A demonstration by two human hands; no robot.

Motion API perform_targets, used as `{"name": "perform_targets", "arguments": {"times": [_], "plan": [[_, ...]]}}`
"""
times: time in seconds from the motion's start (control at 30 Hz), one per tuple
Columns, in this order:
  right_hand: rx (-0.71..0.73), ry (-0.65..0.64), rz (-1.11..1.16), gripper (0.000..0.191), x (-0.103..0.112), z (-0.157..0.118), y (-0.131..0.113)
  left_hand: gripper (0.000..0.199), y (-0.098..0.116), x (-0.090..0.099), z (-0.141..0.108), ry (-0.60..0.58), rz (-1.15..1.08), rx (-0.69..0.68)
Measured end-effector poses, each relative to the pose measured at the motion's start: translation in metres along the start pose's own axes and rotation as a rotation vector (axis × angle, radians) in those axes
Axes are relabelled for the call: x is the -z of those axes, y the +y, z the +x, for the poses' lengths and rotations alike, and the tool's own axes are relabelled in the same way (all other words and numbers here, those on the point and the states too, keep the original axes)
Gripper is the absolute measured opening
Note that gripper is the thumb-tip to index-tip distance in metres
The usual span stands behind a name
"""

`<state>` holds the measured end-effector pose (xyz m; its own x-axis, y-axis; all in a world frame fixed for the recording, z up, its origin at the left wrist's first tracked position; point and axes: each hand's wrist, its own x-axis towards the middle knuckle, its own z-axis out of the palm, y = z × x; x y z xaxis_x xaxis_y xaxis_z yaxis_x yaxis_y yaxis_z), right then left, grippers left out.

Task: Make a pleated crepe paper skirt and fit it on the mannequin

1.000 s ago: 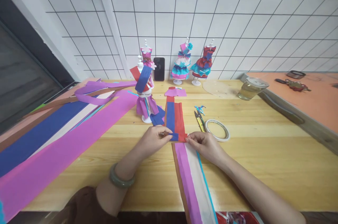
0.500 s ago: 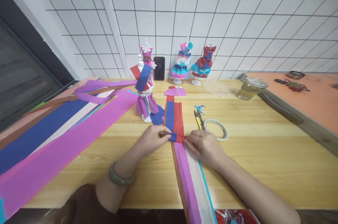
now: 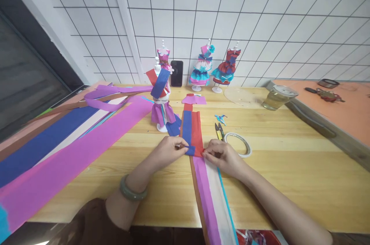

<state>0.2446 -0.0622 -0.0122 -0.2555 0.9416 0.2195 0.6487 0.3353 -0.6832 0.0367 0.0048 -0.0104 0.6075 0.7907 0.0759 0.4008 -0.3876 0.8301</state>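
Observation:
A blue and red crepe paper piece (image 3: 192,129) lies at the middle of the wooden table, its near end folded over. My left hand (image 3: 170,149) pinches the blue left corner of that fold. At the red right corner, the fingertips of my right hand (image 3: 221,156) are closed on the paper. Beneath the fold, a layered strip (image 3: 212,198) of brown, purple, white and turquoise runs toward me and over the table's front edge. Just beyond my left hand stands a small dress form (image 3: 162,110) with a purple skirt and crossed red and blue bands.
Long paper strips (image 3: 78,133) cover the left side. Black-and-yellow snips (image 3: 219,131) and a tape roll (image 3: 249,148) lie beside my right hand. Dressed forms (image 3: 200,69) and a phone (image 3: 176,74) stand at the wall. A cup (image 3: 277,98) is at the back right.
The camera view has shifted slightly. Both hands keep their hold at the fold, and the right hand's fingers have curled a little differently.

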Motion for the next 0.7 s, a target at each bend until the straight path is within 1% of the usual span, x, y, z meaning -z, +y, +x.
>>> {"name": "perform_targets", "arguments": {"times": [0.17, 0.33, 0.53, 0.7], "plan": [[-0.034, 0.004, 0.003, 0.018, 0.0020, -0.0001, -0.0020, 0.017, -0.0019, 0.0005, 0.0008, -0.007, -0.043, 0.022], [-0.056, 0.041, 0.003, 0.024, 0.0023, 0.0008, -0.0026, 0.015, -0.0043, 0.0001, 0.0012, -0.014, -0.099, 0.033], [-0.072, 0.090, -0.050, 0.018, -0.0051, 0.0030, 0.0011, 0.015, -0.0039, 0.0005, 0.0009, -0.031, -0.113, 0.030], [-0.115, 0.105, -0.070, 0.017, -0.0065, 0.0031, -0.0012, 0.015, -0.0008, 0.0012, 0.0002, -0.036, -0.114, 0.026]]}}
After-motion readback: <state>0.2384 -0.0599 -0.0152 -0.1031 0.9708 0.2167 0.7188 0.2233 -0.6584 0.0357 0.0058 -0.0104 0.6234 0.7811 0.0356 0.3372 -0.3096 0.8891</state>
